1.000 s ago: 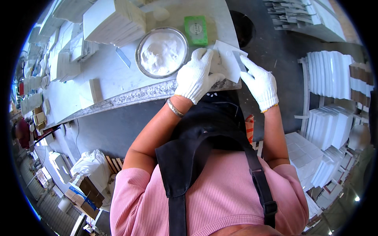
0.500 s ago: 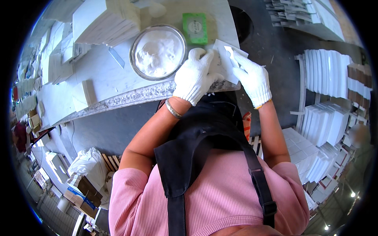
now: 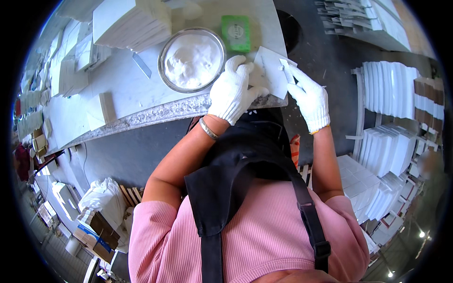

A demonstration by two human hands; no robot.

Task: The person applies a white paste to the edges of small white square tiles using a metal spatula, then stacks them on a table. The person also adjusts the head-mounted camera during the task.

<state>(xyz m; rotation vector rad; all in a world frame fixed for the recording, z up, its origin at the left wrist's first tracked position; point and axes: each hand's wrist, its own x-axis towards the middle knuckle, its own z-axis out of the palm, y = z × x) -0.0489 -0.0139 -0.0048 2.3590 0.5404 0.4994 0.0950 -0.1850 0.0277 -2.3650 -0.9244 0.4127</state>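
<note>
A square white marble tile (image 3: 270,68) lies at the table's right end, jutting a little past the edge. My left hand (image 3: 231,92), in a white knit glove, is at the tile's left side, with thumb and fingers around that edge. My gloved right hand (image 3: 310,99) is just off the tile's right edge, its fingers pinching a small thin scraper (image 3: 286,71) with a whitish blade. Left of my left hand stands a round metal-rimmed bowl (image 3: 163,66) of white paste. Beyond the hands sits a green box-shaped pad (image 3: 236,34).
Another thin flat blade (image 3: 141,65) lies left of the bowl on the marble table (image 3: 125,89). Behind it stands a large tile stack (image 3: 132,23); a small upright stack (image 3: 101,111) is near the front edge. Stacked white slabs (image 3: 384,89) stand to the right.
My right hand has moved right with the scraper, from over the tile to its right edge. My left hand stays at the tile's left side.
</note>
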